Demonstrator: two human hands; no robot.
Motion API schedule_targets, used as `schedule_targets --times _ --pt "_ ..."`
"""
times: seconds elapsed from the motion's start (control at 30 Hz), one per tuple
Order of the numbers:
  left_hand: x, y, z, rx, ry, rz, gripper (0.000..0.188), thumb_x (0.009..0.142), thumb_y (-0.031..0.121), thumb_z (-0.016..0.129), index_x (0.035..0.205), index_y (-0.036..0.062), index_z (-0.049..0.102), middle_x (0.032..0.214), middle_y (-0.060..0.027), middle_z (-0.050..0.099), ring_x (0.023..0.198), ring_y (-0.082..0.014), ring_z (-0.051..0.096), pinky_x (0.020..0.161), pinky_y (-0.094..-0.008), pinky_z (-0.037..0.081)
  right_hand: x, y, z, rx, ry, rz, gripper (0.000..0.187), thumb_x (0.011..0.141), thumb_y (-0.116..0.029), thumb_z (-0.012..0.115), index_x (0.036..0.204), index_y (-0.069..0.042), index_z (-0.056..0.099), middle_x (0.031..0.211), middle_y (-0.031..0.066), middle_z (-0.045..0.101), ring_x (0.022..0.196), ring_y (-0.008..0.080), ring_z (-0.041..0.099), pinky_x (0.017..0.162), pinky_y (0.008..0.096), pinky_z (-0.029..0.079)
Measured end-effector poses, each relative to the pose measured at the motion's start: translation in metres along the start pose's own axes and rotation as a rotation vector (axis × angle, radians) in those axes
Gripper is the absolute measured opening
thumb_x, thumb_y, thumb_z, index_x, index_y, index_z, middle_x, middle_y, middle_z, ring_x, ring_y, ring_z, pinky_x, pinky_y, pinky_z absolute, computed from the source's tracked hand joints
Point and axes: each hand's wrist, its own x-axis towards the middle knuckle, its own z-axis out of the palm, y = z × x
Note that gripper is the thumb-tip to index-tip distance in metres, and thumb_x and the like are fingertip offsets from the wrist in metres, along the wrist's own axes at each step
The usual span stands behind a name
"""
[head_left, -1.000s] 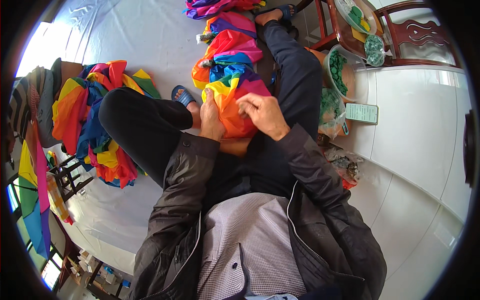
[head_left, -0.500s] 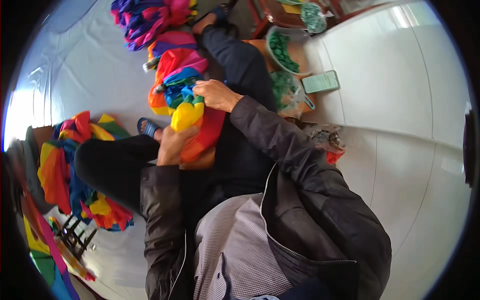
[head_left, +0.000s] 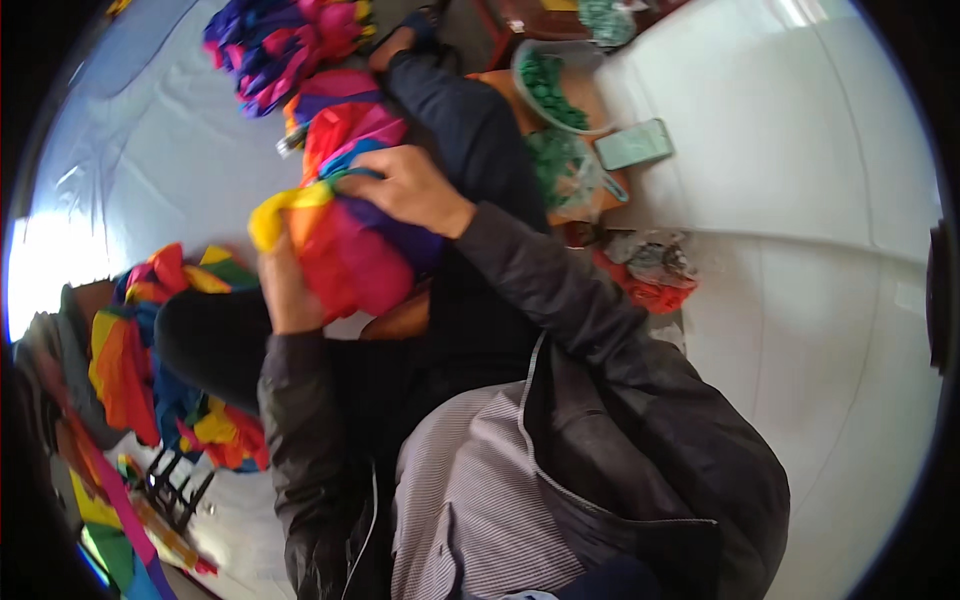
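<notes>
A rainbow-striped cloth [head_left: 355, 260] hangs between my hands over my lap, its red, pink and purple part spread below them. My left hand [head_left: 287, 290] is closed on the yellow part at the cloth's left side; folds hide some of its fingers. To the right and slightly higher, my right hand [head_left: 412, 192] pinches the blue-green edge between thumb and fingers. The yellow-green strip is drawn taut from one hand to the other. Beyond them, more bunched cloth [head_left: 345, 125] in red, pink and purple lies against my right leg.
A heap of multicoloured cloth [head_left: 285, 45] lies at the far end, with another pile [head_left: 125, 370] at left. On the right stand a clear tub [head_left: 598, 128] of green pieces, a plastic bag [head_left: 568, 172] of green bits, a pale green phone-like slab [head_left: 635, 145] and a red-and-clear bag [head_left: 660, 280].
My left hand has moved left with the yellow part, and my right hand has shifted slightly left. The cloth has turned, so its pink and purple stripes now show. The view has shifted a little.
</notes>
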Motion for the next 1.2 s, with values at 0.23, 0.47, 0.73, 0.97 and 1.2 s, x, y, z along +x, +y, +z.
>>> schedule_targets --times 0.23,0.47,0.73,0.97,1.2 --pt "-0.006 -0.034 0.011 -0.206 -0.069 -0.292 0.039 0.105 0.028 0.061 0.135 0.0033 0.059 0.119 -0.0076 0.070 0.110 -0.0208 0.069 0.093 -0.0378 0.059 -0.034 0.026 0.000 0.550 -0.025 0.603 0.019 0.094 -0.020 0.075 0.094 -0.001 0.076 0.082 0.0031 0.072 0.077 0.0042 0.062 0.071 0.0249 0.047" --pt "-0.016 -0.034 0.017 0.155 -0.079 -0.122 0.032 0.101 0.015 0.068 0.129 0.0020 0.062 0.119 -0.0065 0.069 0.106 -0.0184 0.069 0.097 -0.0338 0.054 -0.033 0.016 0.001 0.678 0.018 0.619 0.010 0.096 -0.014 0.074 0.089 -0.006 0.073 0.083 -0.0060 0.068 0.079 -0.0009 0.056 0.075 0.0170 0.043" --pt "-0.004 -0.047 0.009 -0.225 0.006 0.049 0.026 0.101 0.012 0.066 0.125 0.0029 0.062 0.117 -0.0050 0.069 0.109 -0.0165 0.067 0.098 -0.0331 0.053 -0.040 0.005 0.018 0.423 0.017 0.487 0.016 0.095 -0.014 0.076 0.085 -0.003 0.069 0.077 -0.0061 0.062 0.070 0.0006 0.051 0.065 0.0187 0.041" --pt "-0.003 -0.051 0.013 -0.325 -0.027 -0.012 0.027 0.102 0.013 0.066 0.127 0.0046 0.060 0.118 -0.0033 0.067 0.110 -0.0150 0.065 0.099 -0.0321 0.052 -0.043 0.005 0.017 0.403 0.136 0.478 0.018 0.095 -0.015 0.075 0.087 -0.001 0.066 0.074 -0.0051 0.060 0.068 0.0029 0.052 0.062 0.0211 0.042" --pt "-0.010 -0.053 0.018 -0.276 -0.040 -0.009 0.030 0.104 0.019 0.066 0.129 0.0055 0.058 0.119 -0.0022 0.066 0.109 -0.0125 0.064 0.098 -0.0305 0.051 -0.038 0.004 0.017 0.192 0.021 0.373 0.022 0.097 -0.018 0.072 0.088 0.001 0.065 0.069 0.0007 0.061 0.065 0.0070 0.055 0.062 0.0259 0.046"
